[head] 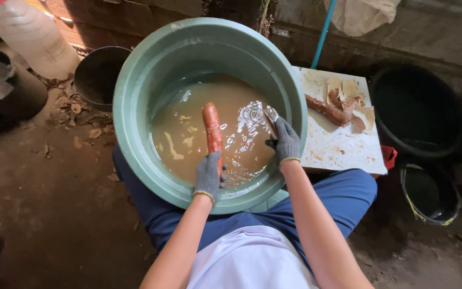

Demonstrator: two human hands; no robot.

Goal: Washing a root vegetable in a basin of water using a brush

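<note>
**Gloved hands at a basin of muddy water**

Both hands wear grey knit gloves and reach into the green basin (135, 101) that fills the middle of the frame. At centre, the left hand (209, 176) is wrapped around the lower end of a long reddish-brown root (213, 128), which points up the frame and lies partly in the water. Just to the right, the right hand (284, 142) holds a small thing whose wet, shiny tip shows at its fingers; what it is cannot be made out. The water there is rippled and glinting.

Murky brown water fills the basin's bottom, with pale strips of peel (172, 147) floating left of the root. How much of the root sits under the water is hard to judge.

Right of the basin, touching its rim, lies a white board (343, 147), stained, carrying another brown root (324, 109) and pale peelings at its upper edge. A small dark bucket (97, 75) stands at upper left, just beside the basin; its inside is too dark to read. A large dark tub (415, 109) stands at right and a smaller black bucket (431, 192) below it, both shadowed inside. A pale plastic bottle (33, 35) is cut off at the upper left corner. A blue pole (323, 32) and a pale sack (362, 13) run off the top edge. Blue trousers (348, 195) and a white shirt (252, 259) fill the bottom centre, over a dirt floor (54, 203).
</note>
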